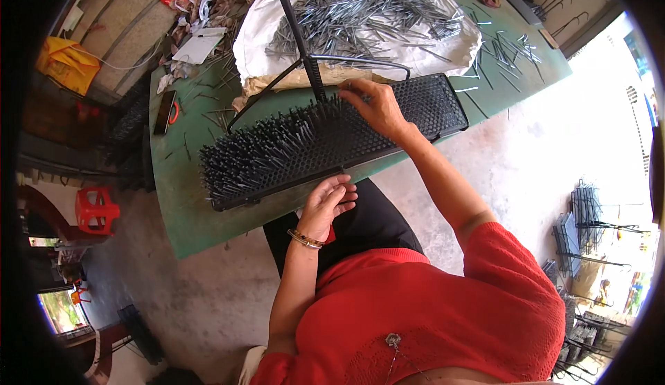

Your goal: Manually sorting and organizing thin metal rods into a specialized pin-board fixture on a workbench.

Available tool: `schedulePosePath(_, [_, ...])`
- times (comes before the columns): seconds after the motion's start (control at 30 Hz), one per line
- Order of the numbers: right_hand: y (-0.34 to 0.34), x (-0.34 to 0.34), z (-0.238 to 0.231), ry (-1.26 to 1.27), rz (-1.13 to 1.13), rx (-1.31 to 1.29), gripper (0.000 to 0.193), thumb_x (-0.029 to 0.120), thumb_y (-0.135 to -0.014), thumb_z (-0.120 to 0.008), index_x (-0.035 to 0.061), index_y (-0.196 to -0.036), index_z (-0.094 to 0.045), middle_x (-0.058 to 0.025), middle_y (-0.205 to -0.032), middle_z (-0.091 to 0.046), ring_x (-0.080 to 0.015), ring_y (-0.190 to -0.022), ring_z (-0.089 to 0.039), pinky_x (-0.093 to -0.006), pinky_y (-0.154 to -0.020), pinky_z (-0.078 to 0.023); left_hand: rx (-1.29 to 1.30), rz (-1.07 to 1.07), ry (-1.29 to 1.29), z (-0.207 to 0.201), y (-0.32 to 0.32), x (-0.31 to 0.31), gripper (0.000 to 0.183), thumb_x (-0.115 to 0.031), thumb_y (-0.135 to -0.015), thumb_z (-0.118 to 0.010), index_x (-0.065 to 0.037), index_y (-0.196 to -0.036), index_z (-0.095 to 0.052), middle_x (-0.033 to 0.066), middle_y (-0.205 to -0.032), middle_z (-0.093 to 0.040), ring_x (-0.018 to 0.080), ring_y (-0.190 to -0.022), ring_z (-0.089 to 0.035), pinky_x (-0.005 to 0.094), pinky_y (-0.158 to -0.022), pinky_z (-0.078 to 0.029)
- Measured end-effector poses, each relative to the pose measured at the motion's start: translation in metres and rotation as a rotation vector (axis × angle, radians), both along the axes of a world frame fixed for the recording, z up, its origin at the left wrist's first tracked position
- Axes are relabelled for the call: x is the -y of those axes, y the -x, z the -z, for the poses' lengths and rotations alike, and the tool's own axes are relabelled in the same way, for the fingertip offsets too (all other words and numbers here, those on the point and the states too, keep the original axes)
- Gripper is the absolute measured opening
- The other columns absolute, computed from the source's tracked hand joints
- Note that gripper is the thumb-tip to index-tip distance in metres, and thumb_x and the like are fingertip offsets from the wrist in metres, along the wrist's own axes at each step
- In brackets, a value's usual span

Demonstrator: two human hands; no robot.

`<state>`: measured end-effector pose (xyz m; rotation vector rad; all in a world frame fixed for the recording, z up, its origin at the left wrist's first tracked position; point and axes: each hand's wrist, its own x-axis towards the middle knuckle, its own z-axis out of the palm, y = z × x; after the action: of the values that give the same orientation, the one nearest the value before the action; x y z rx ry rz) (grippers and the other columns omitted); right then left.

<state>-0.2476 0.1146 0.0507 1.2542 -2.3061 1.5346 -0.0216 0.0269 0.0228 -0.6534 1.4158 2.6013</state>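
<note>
A long black perforated rack [374, 135] lies across the near side of the table. Upright dark metal rods [256, 149] fill the holes of its left part, while bare holes show on the right. My right hand [377, 108] reaches over the rack at the edge of the filled part, its thumb and fingers pinched together; whatever they hold is too small to make out. Just below the rack's front edge is my left hand [327, 206], loosely curled with fingers apart and nothing visible in it.
A black pole [298, 31] with braces rises behind the rack. Beyond it, a pile of loose metal rods [374, 11] lies on white sheeting [253, 45] on the green table [176, 225]. A phone [164, 112] and orange-handled scissors [174, 112] lie left. A red stool [97, 210] stands on the floor.
</note>
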Motion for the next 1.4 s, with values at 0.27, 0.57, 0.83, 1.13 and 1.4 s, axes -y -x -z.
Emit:
schedulePosePath(0.27, [-0.005,0.003,0.005,0.079,-0.008,-0.067,0.024,0.012,-0.083,-0.066,0.0051,-0.106,-0.063,-0.0109,-0.091,-0.067,-0.0265,-0.084,-0.065,-0.0341,-0.073,-0.051,0.006,-0.026,-0.005,0.004,-0.004,0.002,0.027,-0.014,-0.094,-0.052,-0.004,-0.119,-0.053,0.0088,-0.104,-0.061,0.0163,-0.092,-0.06,0.0309,-0.082,-0.051])
schedulePosePath(0.57, [-0.005,0.001,0.015,0.073,0.002,-0.356,0.023,0.008,-0.082,-0.064,0.0048,-0.104,-0.064,-0.0132,-0.095,-0.063,-0.0327,-0.085,-0.06,-0.0399,-0.074,-0.049,0.005,-0.029,-0.028,0.005,-0.004,-0.001,0.026,-0.015,-0.093,-0.054,-0.004,-0.117,-0.054,0.0078,-0.103,-0.062,0.0151,-0.091,-0.061,0.0297,-0.081,-0.052])
schedulePosePath(0.83, [-0.008,-0.001,0.023,0.1,0.088,-0.213,0.022,0.006,-0.083,-0.063,0.0042,-0.104,-0.065,-0.0129,-0.098,-0.062,-0.0302,-0.087,-0.062,-0.0352,-0.075,-0.05,0.001,-0.028,-0.039,0.005,-0.002,-0.003,0.025,-0.015,-0.093,-0.055,-0.004,-0.116,-0.055,0.0075,-0.102,-0.062,0.0141,-0.09,-0.061,0.0288,-0.079,-0.052])
schedulePosePath(1.13, [-0.017,-0.015,0.006,0.059,0.136,-0.032,0.016,0.008,-0.083,-0.062,0.0022,-0.098,-0.066,-0.0138,-0.092,-0.063,-0.0319,-0.082,-0.062,-0.0372,-0.072,-0.05,-0.099,-0.259,0.263,0.0,-0.002,0.013,0.023,-0.007,-0.092,-0.053,-0.003,-0.115,-0.055,0.0056,-0.099,-0.061,0.0127,-0.087,-0.06,0.0259,-0.076,-0.052])
schedulePosePath(1.4, [-0.027,-0.003,0.024,0.013,0.185,-0.109,0.016,0.011,-0.082,-0.062,0.0011,-0.094,-0.067,-0.0141,-0.088,-0.063,-0.0332,-0.079,-0.062,-0.0382,-0.069,-0.05,-0.151,-0.205,0.697,0.013,0.016,0.014,0.025,-0.006,-0.089,-0.057,-0.003,-0.113,-0.056,0.0052,-0.1,-0.059,0.0087,-0.081,-0.057,0.0222,-0.069,-0.049])
